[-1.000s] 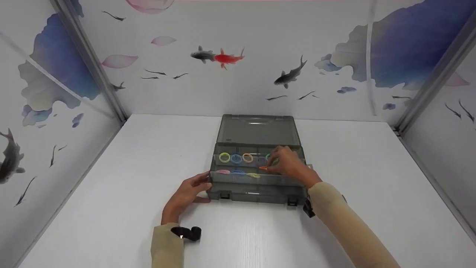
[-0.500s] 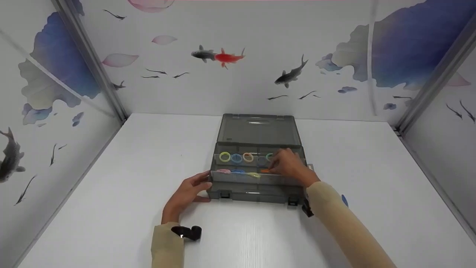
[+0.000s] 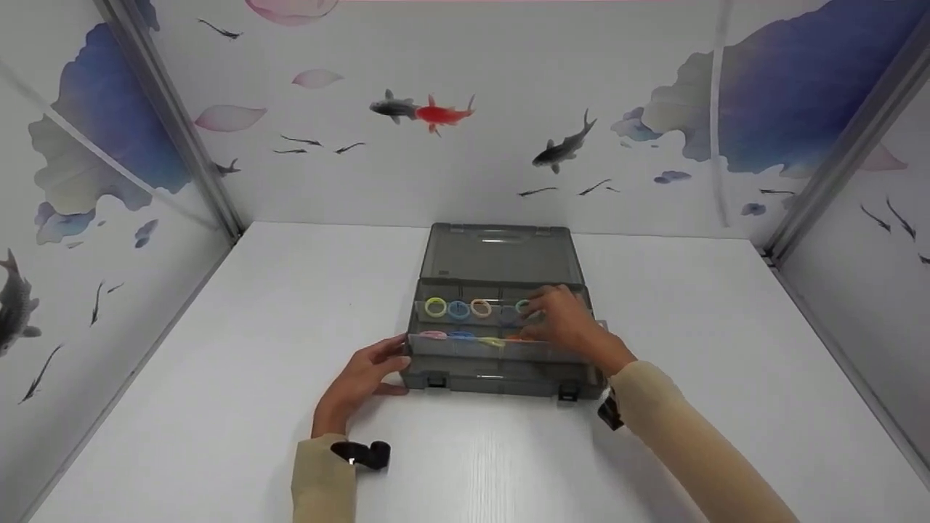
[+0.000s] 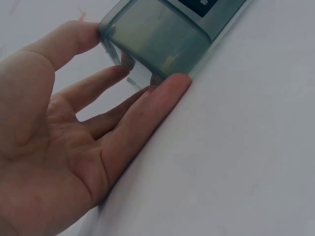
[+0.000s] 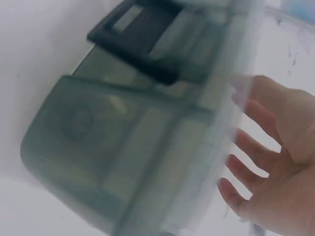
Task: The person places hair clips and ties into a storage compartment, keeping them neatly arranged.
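Observation:
A smoky, see-through compartment box [image 3: 501, 381] lies with its lid [image 3: 501, 254] folded back. My left hand [image 3: 361, 378] touches the box's left front corner; in the left wrist view its fairly straight fingers rest against the case. Over the right-hand compartments is my right hand [image 3: 574, 327], its fingers loosely bent and holding nothing in the right wrist view. Just below its fingertips lies a small orange piece [image 3: 514, 337], partly hidden. Yellow [image 3: 436, 307], blue [image 3: 458, 310] and peach rings [image 3: 481, 308] stand in the back row, with a green ring [image 3: 522, 306] half covered by the hand.
Pink [image 3: 434, 335], blue [image 3: 461, 335] and yellow pieces [image 3: 492, 341] lie in the middle row. Two dark latches [image 3: 437, 380] are on the box's front. The white table [image 3: 305, 290] meets printed walls on three sides.
The orange piece, earlier between my right fingertips, has gone down into the middle row, and the right fingers have loosened from it. My left hand stays at the corner.

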`<action>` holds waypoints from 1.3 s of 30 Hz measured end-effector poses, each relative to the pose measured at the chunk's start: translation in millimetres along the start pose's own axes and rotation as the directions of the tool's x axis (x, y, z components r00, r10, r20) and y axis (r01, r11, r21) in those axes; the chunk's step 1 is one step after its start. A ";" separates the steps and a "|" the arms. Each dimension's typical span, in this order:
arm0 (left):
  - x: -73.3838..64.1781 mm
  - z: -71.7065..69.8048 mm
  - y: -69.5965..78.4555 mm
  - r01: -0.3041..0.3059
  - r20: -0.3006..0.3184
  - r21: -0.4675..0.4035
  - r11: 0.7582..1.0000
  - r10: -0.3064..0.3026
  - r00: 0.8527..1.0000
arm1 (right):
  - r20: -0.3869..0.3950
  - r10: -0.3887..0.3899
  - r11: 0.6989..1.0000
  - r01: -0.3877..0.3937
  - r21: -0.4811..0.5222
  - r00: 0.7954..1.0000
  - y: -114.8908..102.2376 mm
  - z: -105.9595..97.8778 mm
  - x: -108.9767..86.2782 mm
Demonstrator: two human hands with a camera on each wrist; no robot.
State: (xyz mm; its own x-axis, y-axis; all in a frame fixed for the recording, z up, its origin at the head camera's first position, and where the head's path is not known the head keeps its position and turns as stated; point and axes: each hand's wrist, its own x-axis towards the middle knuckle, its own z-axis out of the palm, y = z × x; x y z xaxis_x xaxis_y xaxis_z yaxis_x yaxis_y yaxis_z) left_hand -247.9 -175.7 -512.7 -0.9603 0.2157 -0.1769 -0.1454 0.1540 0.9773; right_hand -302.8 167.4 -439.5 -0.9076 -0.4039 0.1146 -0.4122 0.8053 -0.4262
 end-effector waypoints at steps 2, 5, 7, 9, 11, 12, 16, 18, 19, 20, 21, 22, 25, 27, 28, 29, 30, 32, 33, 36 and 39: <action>-0.3 -0.3 0.1 0.004 -0.004 -0.001 1.000 -0.004 1.000 | -0.054 -0.013 0.999 0.015 0.034 0.998 -4.9 -1.9 -7.5; -0.2 -0.3 0.1 -0.001 -0.004 -0.001 1.000 0.001 1.000 | -0.143 -0.049 0.996 0.059 0.071 0.989 -9.3 -0.8 -21.9; -0.5 -0.4 0.1 0.002 -0.004 -0.006 1.000 -0.002 1.000 | -0.195 -0.064 0.991 0.086 0.103 0.979 -11.2 1.0 -32.5; -0.8 -0.4 0.2 -0.001 -0.003 -0.009 1.000 0.001 1.000 | -0.229 -0.073 0.987 0.104 0.124 0.971 -11.8 2.7 -42.8; -0.1 -0.2 -0.5 0.007 -0.005 -0.015 1.000 -0.007 1.000 | -0.251 -0.068 0.983 0.108 0.146 0.966 -11.2 3.2 -52.7; 0.0 -0.1 -0.7 0.008 -0.006 -0.014 1.000 -0.008 1.000 | -0.257 -0.059 0.981 0.104 0.163 0.964 -10.6 3.0 -57.3; 0.6 0.0 -0.7 0.015 -0.017 -0.009 1.000 -0.015 1.000 | -0.293 -0.032 0.978 0.091 0.189 0.956 -4.2 0.2 -75.5; 0.3 0.1 -0.1 0.015 -0.020 -0.004 1.000 -0.015 1.000 | -0.320 -0.025 0.979 0.088 0.183 0.947 1.4 -1.6 -83.8; 0.3 0.2 0.2 0.015 -0.020 0.000 1.000 -0.015 1.000 | -0.334 -0.024 0.981 0.087 0.175 0.942 4.8 -2.2 -87.6; 0.1 0.3 0.4 0.016 -0.019 0.001 1.000 -0.016 1.000 | -0.347 -0.026 0.983 0.087 0.162 0.938 8.7 -2.8 -91.2; 0.0 0.2 0.6 0.017 -0.018 0.002 1.000 -0.017 1.000 | -0.360 -0.026 0.985 0.086 0.150 0.933 12.6 -3.4 -94.8; -0.2 0.2 0.5 0.017 -0.017 0.002 1.000 -0.017 1.000 | -0.374 -0.032 0.987 0.089 0.136 0.927 17.1 -3.5 -97.9; -1.2 -0.3 0.4 0.009 -0.010 0.001 1.000 -0.009 1.000 | -0.411 -0.038 0.990 0.091 0.109 0.911 30.1 -3.7 -107.2; -1.9 -0.2 0.5 0.003 -0.004 0.001 1.000 -0.003 1.000 | -0.434 -0.042 0.991 0.094 0.099 0.900 38.2 -4.1 -114.0; -2.2 -0.2 0.4 0.000 -0.002 -0.001 1.000 0.000 1.000 | -0.443 -0.042 0.991 0.093 0.095 0.896 42.0 -4.4 -117.4; -2.9 -0.2 0.5 -0.002 0.000 0.000 1.000 0.002 1.000 | -0.446 -0.040 0.992 0.090 0.092 0.894 45.5 -4.8 -120.8; -3.5 -0.2 0.6 -0.001 0.002 -0.002 1.000 0.001 1.000 | -0.448 -0.038 0.993 0.085 0.087 0.893 48.9 -5.4 -124.3; -3.8 0.0 0.4 -0.001 0.008 -0.007 1.000 0.001 1.000 | -0.444 -0.023 0.994 0.067 0.083 0.896 55.4 -7.3 -130.9; -4.0 0.0 0.4 -0.001 0.008 -0.010 1.000 0.001 1.000 | -0.441 -0.013 0.996 0.052 0.078 0.898 58.6 -8.5 -133.8; -3.1 0.1 0.5 0.002 0.008 -0.013 1.000 -0.002 1.000 | -0.433 0.012 0.997 0.021 0.070 0.901 68.1 -12.3 -141.5; -2.0 0.1 0.9 0.005 0.007 -0.012 1.000 -0.005 1.000 | -0.423 0.042 0.998 -0.014 0.068 0.905 76.6 -15.9 -148.6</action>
State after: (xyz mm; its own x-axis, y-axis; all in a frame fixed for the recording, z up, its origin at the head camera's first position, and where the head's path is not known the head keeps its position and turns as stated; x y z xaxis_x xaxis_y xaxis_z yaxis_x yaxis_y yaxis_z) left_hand -246.0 -175.9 -511.4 -0.9580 0.2213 -0.1821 -0.1528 0.1431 0.9778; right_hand -200.8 296.0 -474.9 -0.8726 -0.1486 0.4653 -0.3928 0.7798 -0.4875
